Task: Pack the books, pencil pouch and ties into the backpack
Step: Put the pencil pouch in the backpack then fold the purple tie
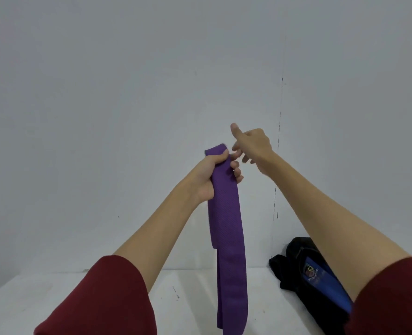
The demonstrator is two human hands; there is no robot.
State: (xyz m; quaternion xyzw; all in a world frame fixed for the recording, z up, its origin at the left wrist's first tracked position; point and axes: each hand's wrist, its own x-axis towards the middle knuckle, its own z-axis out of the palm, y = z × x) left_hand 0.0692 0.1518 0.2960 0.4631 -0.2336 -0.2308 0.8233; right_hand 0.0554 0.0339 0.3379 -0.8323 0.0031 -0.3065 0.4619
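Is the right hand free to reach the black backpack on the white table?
Probably yes: the right hand holds nothing, beside the purple tie, and the black backpack lies below that arm.

Even, diffuse, rather cool light is spread over the whole frame with no glare, only faint soft shadow is cast at the lower centre, slight softness and compression blur are seen throughout, and wide-angle stretching is noted toward the lower corners.
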